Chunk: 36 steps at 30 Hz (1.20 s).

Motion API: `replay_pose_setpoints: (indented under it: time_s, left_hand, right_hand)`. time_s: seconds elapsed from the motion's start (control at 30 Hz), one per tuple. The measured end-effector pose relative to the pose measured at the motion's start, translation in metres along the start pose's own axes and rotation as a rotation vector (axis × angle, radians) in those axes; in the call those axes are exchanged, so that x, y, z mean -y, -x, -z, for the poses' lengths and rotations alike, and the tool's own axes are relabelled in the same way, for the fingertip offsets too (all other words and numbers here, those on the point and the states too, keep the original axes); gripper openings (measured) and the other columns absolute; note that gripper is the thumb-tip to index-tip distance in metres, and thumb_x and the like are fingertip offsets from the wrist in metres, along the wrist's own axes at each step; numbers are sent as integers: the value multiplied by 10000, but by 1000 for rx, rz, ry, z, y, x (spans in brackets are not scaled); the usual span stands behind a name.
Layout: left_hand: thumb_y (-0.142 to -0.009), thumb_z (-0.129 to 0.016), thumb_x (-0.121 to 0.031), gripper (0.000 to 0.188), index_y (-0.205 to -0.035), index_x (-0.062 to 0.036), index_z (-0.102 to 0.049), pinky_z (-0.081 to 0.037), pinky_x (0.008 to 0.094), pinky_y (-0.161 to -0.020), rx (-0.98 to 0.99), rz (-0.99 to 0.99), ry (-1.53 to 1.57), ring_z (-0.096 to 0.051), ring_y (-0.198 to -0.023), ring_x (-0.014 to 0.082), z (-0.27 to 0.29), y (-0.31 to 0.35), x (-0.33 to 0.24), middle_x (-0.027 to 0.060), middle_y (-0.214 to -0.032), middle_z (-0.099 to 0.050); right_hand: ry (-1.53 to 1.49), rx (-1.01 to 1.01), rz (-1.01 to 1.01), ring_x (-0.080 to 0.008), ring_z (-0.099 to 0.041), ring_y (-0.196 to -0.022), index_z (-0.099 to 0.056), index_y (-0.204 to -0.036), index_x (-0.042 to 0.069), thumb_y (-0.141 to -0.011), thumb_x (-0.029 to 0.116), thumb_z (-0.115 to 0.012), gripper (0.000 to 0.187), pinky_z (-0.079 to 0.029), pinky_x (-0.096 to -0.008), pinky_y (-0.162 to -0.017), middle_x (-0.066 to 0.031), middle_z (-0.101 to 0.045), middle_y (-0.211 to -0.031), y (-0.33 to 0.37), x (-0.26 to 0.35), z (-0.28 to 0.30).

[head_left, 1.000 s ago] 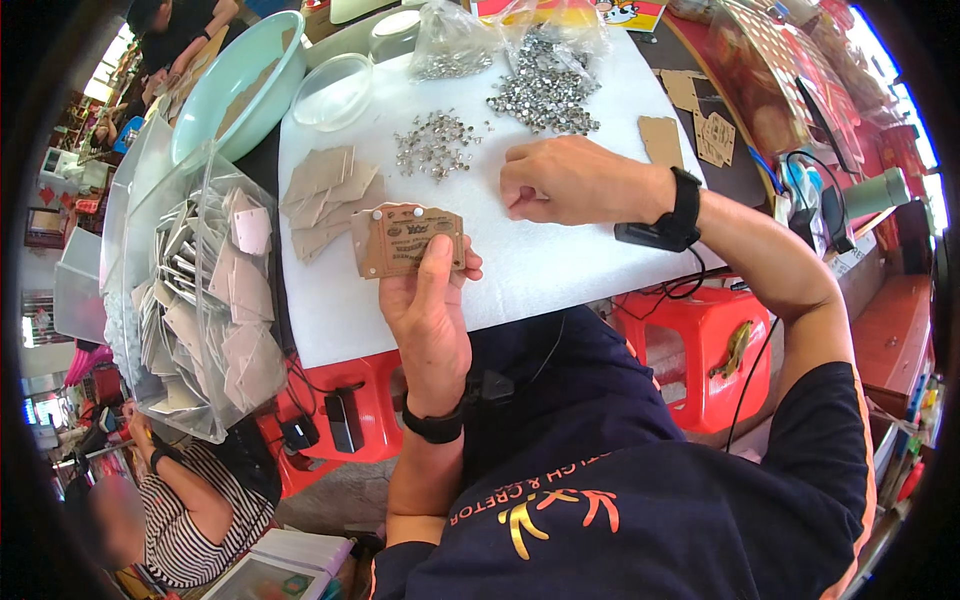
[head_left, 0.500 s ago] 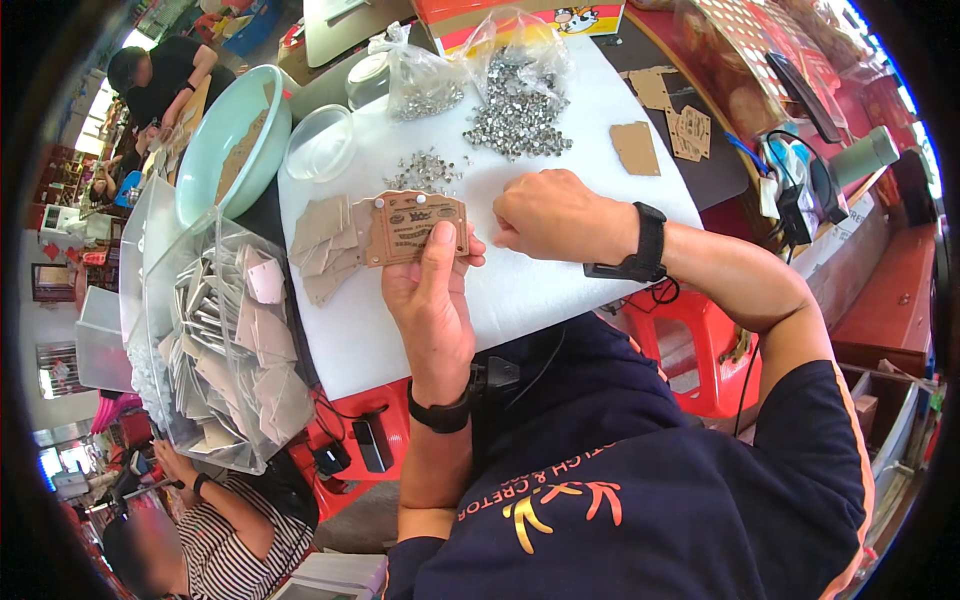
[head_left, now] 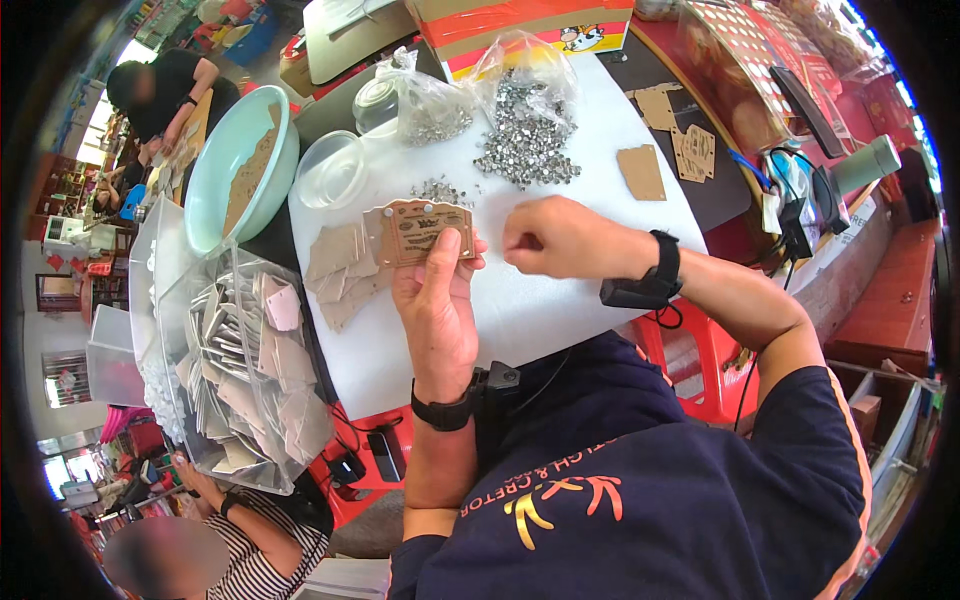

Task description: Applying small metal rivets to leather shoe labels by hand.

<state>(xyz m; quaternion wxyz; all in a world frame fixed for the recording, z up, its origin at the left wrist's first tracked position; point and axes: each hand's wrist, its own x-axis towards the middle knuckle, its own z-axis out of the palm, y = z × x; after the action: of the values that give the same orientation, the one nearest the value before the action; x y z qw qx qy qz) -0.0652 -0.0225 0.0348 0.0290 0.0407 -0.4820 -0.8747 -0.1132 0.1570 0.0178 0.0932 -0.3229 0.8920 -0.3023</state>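
My left hand point(head_left: 440, 318) is closed on a brown printed cardboard piece point(head_left: 408, 238), its thumb lying across the front. Small silvery-white round studs show along the card's upper edge and near its corners. To the right, a short gap away, my right hand point(head_left: 578, 240) is curled with its fingers bent in; whatever it holds, if anything, is hidden. Beneath and left of the card lies a loose stack of similar plain cardboard pieces point(head_left: 338, 268) on the white table mat point(head_left: 385, 360). Just beyond the card is a small scatter of shiny metal studs point(head_left: 440, 190).
A bigger stud heap point(head_left: 525, 150) spills from a clear bag. Left stand a clear bin point(head_left: 275, 470) of cardboard pieces, a pale green basin point(head_left: 195, 190) and a round plastic tub point(head_left: 332, 170). A loose card point(head_left: 641, 174) lies far right. Two other people sit at left.
The whole view has shifted slightly. My right hand has turned a little, so a dark hollow between its curled fingers now shows. My left hand keeps hold of the card.
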Motion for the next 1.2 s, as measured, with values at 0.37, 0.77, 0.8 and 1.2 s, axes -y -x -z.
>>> replay_pose_setpoints:
  time_s: [0.37,0.77,0.8,1.2]
  left_hand:
    - [-949,-603,-101,177,-1117,-46,-601,-468,281,-750,84,110,106,-561,-815,119,-12,-13,-5,32,-988,-639]
    - [-950,-608,-119,202,-1139,-48,-601,-471,293,-774,165,125,128,-565,-844,127,-9,-19,-3,34,-1015,-645]
    - [-952,-605,-119,202,-1141,-48,-600,-472,293,-774,163,122,128,-565,-846,127,-8,-20,-2,33,-1015,-645]
    - [-956,-571,-79,241,-1192,-28,-555,-467,293,-768,153,-40,-26,-564,-863,121,-14,-19,-1,45,-1027,-632]
  right_hand:
    - [-1059,92,-192,-62,-529,-617,-670,-983,1,-928,194,-642,203,-441,-225,-583,10,-588,-695,-15,11,48]
    - [-1284,139,-244,-67,-513,-606,-655,-991,17,-924,190,-649,185,-429,-236,-555,12,-563,-689,-20,4,46]
    - [-1329,141,-255,-67,-512,-603,-652,-986,22,-923,192,-652,181,-425,-236,-549,15,-559,-684,-20,4,45]
    - [-1308,58,-203,-67,-575,-657,-625,-1016,4,-942,194,-620,204,-499,-232,-576,-28,-644,-793,-17,11,43]
